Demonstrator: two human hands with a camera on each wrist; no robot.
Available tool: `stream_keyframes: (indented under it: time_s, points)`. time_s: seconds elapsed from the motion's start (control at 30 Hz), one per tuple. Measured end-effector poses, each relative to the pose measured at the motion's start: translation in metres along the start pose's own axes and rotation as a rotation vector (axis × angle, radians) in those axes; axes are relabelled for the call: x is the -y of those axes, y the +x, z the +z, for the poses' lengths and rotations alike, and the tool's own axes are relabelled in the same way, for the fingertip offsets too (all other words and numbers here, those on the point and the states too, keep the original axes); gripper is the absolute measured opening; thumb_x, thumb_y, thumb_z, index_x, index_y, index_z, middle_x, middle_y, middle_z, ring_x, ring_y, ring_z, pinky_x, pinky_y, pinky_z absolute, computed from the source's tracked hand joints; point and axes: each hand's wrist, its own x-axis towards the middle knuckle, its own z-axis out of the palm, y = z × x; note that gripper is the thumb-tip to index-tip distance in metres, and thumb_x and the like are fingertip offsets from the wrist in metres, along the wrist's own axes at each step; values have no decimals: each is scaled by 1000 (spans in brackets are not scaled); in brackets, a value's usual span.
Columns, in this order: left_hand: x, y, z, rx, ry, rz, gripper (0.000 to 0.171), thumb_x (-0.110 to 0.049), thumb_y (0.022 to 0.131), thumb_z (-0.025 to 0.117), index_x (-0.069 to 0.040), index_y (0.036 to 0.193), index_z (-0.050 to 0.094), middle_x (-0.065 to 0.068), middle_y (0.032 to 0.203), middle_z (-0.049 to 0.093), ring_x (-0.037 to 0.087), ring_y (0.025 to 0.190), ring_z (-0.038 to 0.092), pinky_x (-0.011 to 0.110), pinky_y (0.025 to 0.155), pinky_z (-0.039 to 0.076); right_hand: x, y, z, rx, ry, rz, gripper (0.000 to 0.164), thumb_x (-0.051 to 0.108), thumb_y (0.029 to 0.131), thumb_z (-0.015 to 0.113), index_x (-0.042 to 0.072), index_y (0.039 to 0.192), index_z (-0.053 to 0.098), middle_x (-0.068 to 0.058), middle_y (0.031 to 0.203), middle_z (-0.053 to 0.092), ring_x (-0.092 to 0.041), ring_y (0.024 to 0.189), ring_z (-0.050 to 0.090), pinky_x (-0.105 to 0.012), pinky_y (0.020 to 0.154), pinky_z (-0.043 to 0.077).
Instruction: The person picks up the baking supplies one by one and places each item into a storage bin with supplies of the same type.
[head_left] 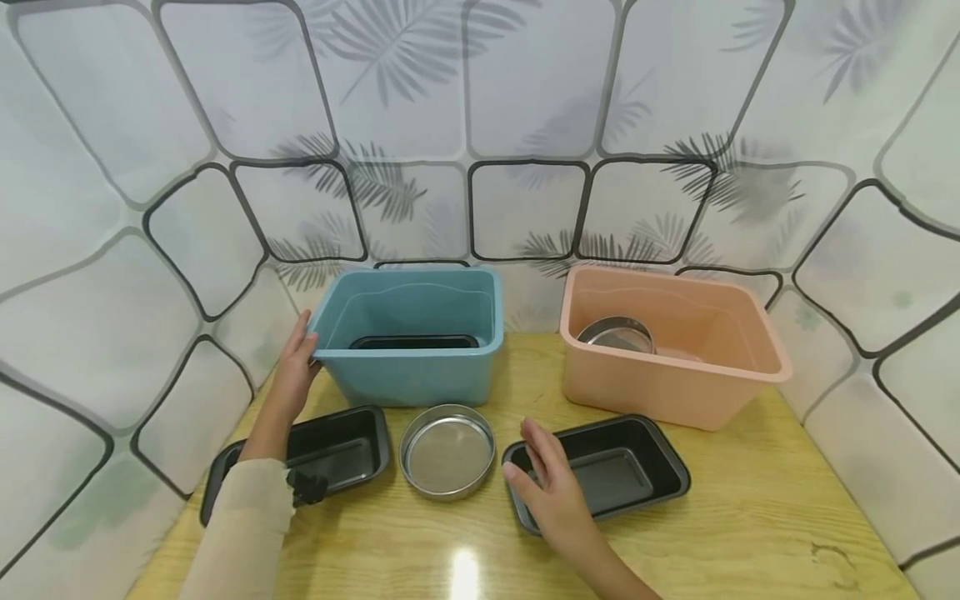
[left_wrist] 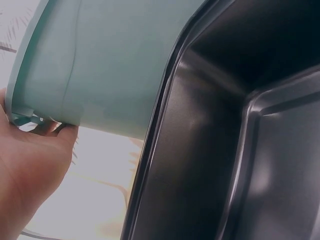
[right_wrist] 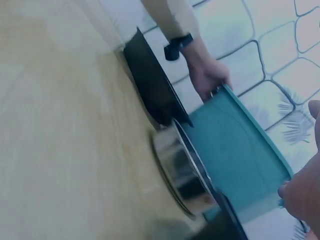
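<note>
My left hand [head_left: 292,371] grips the left rim of a blue plastic bin [head_left: 411,379]; the left wrist view shows fingers and thumb curled about its edge. Inside the bin a black pan [head_left: 414,342] is partly visible. Under my left forearm lies a black loaf pan [head_left: 341,450], large in the left wrist view. Over the left end of another black loaf pan [head_left: 611,475], my right hand [head_left: 551,487] hovers with loosely extended fingers and nothing held. Between the two loaf pans sits a round metal cake tin [head_left: 447,452].
A peach plastic bin [head_left: 652,396] stands at the back right with a round metal tin [head_left: 618,333] tilted inside. The wooden table [head_left: 757,517] is bounded by patterned white walls [head_left: 525,208] at the back and both sides.
</note>
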Motion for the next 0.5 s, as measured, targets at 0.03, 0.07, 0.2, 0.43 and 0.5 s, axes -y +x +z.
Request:
stream_keyframes:
  time_s: [0.03,0.07,0.2,0.43,0.5]
  points:
    - [1,0,0,-6,-10,6,61,-39,111,30,-36,162,-2,3,170,-15,35,156,-5,59,124,6,-2,-1,5,6,12,1,79,29,99,66,12,161,21,-6,163,24,-26,154,22,-27,119,27]
    - [1,0,0,-7,-11,8,61,-39,111,31,-36,162,-1,3,170,-14,35,156,-4,58,124,6,-4,-2,10,12,28,-4,79,28,100,66,10,161,19,-8,163,24,-27,154,22,-27,119,27]
    - [2,0,0,-9,-16,17,61,-40,111,32,-36,162,-1,4,170,-13,35,156,-4,59,124,6,-12,-8,27,24,42,1,80,27,100,65,6,161,18,-12,164,20,-30,154,18,-29,119,24]
    - [3,2,0,-10,-16,19,60,-37,112,29,-34,162,-4,3,170,-13,34,156,-4,58,124,6,-28,-12,53,-4,23,6,81,26,99,65,4,161,18,-19,167,12,-39,155,10,-48,122,16]
    - [4,1,-1,-14,-19,17,60,-36,112,29,-33,162,-4,3,170,-13,34,156,-4,57,125,7,-34,-13,59,-4,10,23,82,29,100,65,6,162,16,-21,167,8,-42,154,7,-54,122,14]
